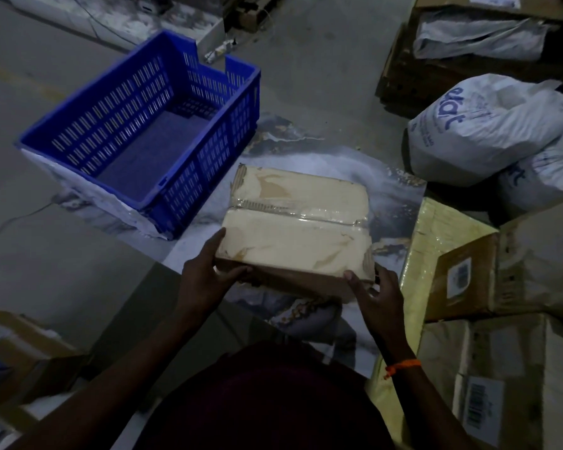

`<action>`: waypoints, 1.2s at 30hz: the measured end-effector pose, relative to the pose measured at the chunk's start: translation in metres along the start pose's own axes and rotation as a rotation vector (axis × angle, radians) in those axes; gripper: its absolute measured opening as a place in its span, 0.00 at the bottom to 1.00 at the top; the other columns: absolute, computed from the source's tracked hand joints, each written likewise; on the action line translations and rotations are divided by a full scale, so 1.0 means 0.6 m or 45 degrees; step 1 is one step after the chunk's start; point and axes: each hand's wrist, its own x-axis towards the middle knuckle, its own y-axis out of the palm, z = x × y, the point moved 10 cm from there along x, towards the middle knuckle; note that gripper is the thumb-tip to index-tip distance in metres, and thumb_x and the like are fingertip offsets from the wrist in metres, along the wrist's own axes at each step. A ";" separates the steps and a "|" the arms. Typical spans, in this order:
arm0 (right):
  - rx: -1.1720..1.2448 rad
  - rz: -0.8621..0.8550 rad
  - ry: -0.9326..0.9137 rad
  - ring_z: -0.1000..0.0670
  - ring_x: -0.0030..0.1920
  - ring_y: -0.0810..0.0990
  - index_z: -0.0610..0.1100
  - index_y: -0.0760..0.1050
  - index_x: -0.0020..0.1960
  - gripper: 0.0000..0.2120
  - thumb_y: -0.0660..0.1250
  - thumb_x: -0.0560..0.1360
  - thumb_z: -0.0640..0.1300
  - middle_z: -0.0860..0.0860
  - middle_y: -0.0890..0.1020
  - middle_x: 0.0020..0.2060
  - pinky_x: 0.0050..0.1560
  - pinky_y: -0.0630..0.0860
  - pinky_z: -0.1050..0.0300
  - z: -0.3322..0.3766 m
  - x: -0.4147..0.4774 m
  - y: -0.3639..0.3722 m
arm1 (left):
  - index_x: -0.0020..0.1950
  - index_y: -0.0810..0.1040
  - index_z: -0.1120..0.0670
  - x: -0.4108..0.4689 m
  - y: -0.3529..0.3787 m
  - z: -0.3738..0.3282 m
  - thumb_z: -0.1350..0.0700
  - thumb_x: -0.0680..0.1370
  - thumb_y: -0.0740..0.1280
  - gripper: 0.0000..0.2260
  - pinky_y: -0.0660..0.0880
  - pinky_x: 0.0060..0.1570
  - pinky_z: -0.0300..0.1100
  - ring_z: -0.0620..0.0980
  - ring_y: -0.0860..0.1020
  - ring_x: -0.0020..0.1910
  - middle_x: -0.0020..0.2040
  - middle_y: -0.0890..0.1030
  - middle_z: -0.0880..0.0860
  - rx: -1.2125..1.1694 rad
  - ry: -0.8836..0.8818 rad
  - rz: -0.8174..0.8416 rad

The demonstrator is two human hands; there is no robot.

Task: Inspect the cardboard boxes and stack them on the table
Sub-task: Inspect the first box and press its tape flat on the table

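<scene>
crate [189, 102] bright blue, slotted walls | taped cardboard box [298, 219] pale tan, darker brown torn patches, shiny clear tape strip | table [390, 203] white-grey marble swirl pattern | sacks [488, 125] white, blue lettering | wrist thread [403, 365] orange | labelled box [465, 280] brown, white barcode label | floor [30, 92] plain grey

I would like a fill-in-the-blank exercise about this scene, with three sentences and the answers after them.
1. The cardboard box is held by ____ hands, the left hand and the right hand.
2. The plastic crate on the table is ____ in colour.
3. An ____ band is on the right wrist.

Answers: both (two); blue; orange
</scene>
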 end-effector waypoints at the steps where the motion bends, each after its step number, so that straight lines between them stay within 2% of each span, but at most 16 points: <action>1: 0.009 -0.031 -0.014 0.57 0.56 0.78 0.46 0.78 0.66 0.34 0.69 0.72 0.71 0.49 0.77 0.57 0.50 0.75 0.71 0.014 0.006 -0.009 | 0.76 0.70 0.52 0.007 -0.009 -0.007 0.44 0.69 0.78 0.38 0.74 0.59 0.33 0.39 0.75 0.61 0.63 0.75 0.45 -0.041 -0.020 -0.024; 2: 0.030 -0.071 -0.033 0.59 0.54 0.77 0.46 0.78 0.63 0.31 0.68 0.73 0.69 0.49 0.77 0.56 0.50 0.73 0.73 0.030 0.012 -0.020 | 0.76 0.70 0.51 0.013 -0.017 -0.017 0.45 0.71 0.77 0.36 0.77 0.58 0.37 0.40 0.76 0.62 0.64 0.75 0.44 -0.103 -0.046 -0.042; 5: 0.131 -0.193 -0.069 0.57 0.51 0.76 0.47 0.78 0.56 0.21 0.68 0.77 0.64 0.48 0.76 0.53 0.48 0.69 0.77 0.077 0.026 -0.054 | 0.76 0.70 0.50 0.035 -0.041 -0.062 0.49 0.76 0.74 0.30 0.77 0.58 0.35 0.42 0.76 0.64 0.68 0.75 0.45 -0.168 0.052 -0.122; 7: 0.183 -0.209 -0.082 0.57 0.50 0.77 0.45 0.79 0.56 0.20 0.66 0.77 0.61 0.50 0.76 0.51 0.47 0.69 0.77 0.101 0.038 -0.067 | 0.75 0.70 0.50 0.047 -0.047 -0.089 0.53 0.78 0.72 0.26 0.77 0.59 0.37 0.43 0.76 0.65 0.69 0.76 0.48 -0.155 0.133 -0.137; 10: 0.162 -0.185 -0.091 0.53 0.53 0.79 0.42 0.80 0.60 0.20 0.69 0.78 0.56 0.54 0.78 0.50 0.46 0.71 0.76 0.118 0.063 -0.074 | 0.75 0.70 0.49 0.064 -0.049 -0.107 0.53 0.80 0.71 0.24 0.75 0.58 0.38 0.44 0.75 0.65 0.69 0.76 0.48 -0.105 0.114 -0.154; 12: 0.088 -0.166 -0.129 0.51 0.54 0.80 0.43 0.81 0.62 0.19 0.71 0.79 0.55 0.49 0.79 0.53 0.50 0.74 0.70 0.124 0.083 -0.075 | 0.75 0.70 0.50 0.080 -0.051 -0.120 0.53 0.80 0.70 0.24 0.75 0.58 0.43 0.47 0.75 0.64 0.68 0.77 0.50 -0.059 0.091 -0.155; 15: 0.007 -0.147 -0.141 0.50 0.53 0.82 0.49 0.82 0.61 0.19 0.72 0.77 0.61 0.46 0.82 0.54 0.53 0.80 0.52 0.122 0.120 -0.070 | 0.74 0.71 0.50 0.123 -0.042 -0.127 0.52 0.81 0.69 0.22 0.78 0.55 0.47 0.49 0.78 0.61 0.64 0.78 0.51 -0.016 0.023 -0.134; 17: -0.006 -0.193 -0.133 0.49 0.51 0.83 0.49 0.82 0.60 0.24 0.71 0.74 0.65 0.46 0.83 0.53 0.52 0.81 0.50 0.128 0.145 -0.068 | 0.74 0.71 0.50 0.160 -0.028 -0.130 0.51 0.81 0.68 0.21 0.78 0.57 0.50 0.51 0.78 0.62 0.66 0.78 0.53 0.045 0.032 -0.124; 18: -0.023 -0.229 -0.142 0.47 0.51 0.83 0.47 0.83 0.60 0.25 0.70 0.74 0.65 0.46 0.84 0.52 0.51 0.80 0.51 0.135 0.156 -0.067 | 0.73 0.72 0.51 0.177 -0.018 -0.135 0.52 0.82 0.67 0.20 0.76 0.61 0.52 0.53 0.76 0.64 0.69 0.76 0.55 0.106 0.069 -0.116; 20: -0.092 -0.250 -0.183 0.44 0.53 0.82 0.45 0.82 0.60 0.22 0.71 0.75 0.61 0.44 0.84 0.51 0.51 0.78 0.52 0.151 0.176 -0.056 | 0.74 0.71 0.53 0.205 0.012 -0.138 0.52 0.83 0.63 0.19 0.68 0.70 0.54 0.57 0.69 0.72 0.77 0.66 0.57 0.262 0.133 -0.047; 22: -0.203 -0.201 -0.193 0.40 0.57 0.80 0.42 0.80 0.64 0.20 0.72 0.78 0.54 0.41 0.83 0.55 0.53 0.73 0.54 0.161 0.196 -0.036 | 0.78 0.66 0.52 0.219 0.052 -0.133 0.47 0.84 0.60 0.23 0.61 0.75 0.59 0.61 0.60 0.78 0.81 0.56 0.58 0.512 0.161 0.089; 25: -0.384 -0.127 -0.151 0.36 0.63 0.77 0.37 0.73 0.71 0.25 0.69 0.81 0.52 0.35 0.78 0.63 0.58 0.72 0.51 0.164 0.216 -0.018 | 0.81 0.60 0.49 0.221 0.083 -0.124 0.42 0.85 0.54 0.26 0.52 0.77 0.63 0.63 0.51 0.80 0.83 0.52 0.58 0.766 0.200 0.194; 27: -0.505 -0.133 -0.152 0.35 0.70 0.72 0.33 0.67 0.76 0.29 0.67 0.82 0.50 0.33 0.73 0.70 0.67 0.69 0.49 0.171 0.213 -0.015 | 0.81 0.59 0.49 0.221 0.083 -0.127 0.41 0.85 0.53 0.26 0.49 0.77 0.65 0.63 0.50 0.81 0.83 0.52 0.57 0.777 0.202 0.215; 29: -0.602 -0.172 -0.291 0.34 0.76 0.66 0.31 0.65 0.77 0.31 0.68 0.82 0.48 0.32 0.68 0.75 0.74 0.65 0.45 0.201 0.196 -0.005 | 0.81 0.60 0.50 0.218 0.083 -0.131 0.42 0.85 0.54 0.26 0.46 0.77 0.66 0.61 0.48 0.81 0.83 0.53 0.58 0.815 0.224 0.218; 31: -0.634 -0.152 -0.480 0.33 0.77 0.65 0.30 0.66 0.76 0.31 0.69 0.81 0.47 0.33 0.67 0.76 0.76 0.65 0.41 0.236 0.173 0.024 | 0.80 0.63 0.51 0.207 0.088 -0.146 0.43 0.85 0.55 0.25 0.46 0.76 0.67 0.60 0.49 0.81 0.82 0.54 0.58 0.869 0.301 0.199; 36: -0.641 0.035 -0.601 0.35 0.79 0.63 0.32 0.67 0.76 0.31 0.62 0.81 0.52 0.34 0.67 0.77 0.77 0.62 0.41 0.279 0.131 0.109 | 0.79 0.66 0.52 0.182 0.113 -0.177 0.44 0.84 0.57 0.25 0.47 0.75 0.65 0.60 0.52 0.81 0.81 0.58 0.58 0.835 0.401 0.214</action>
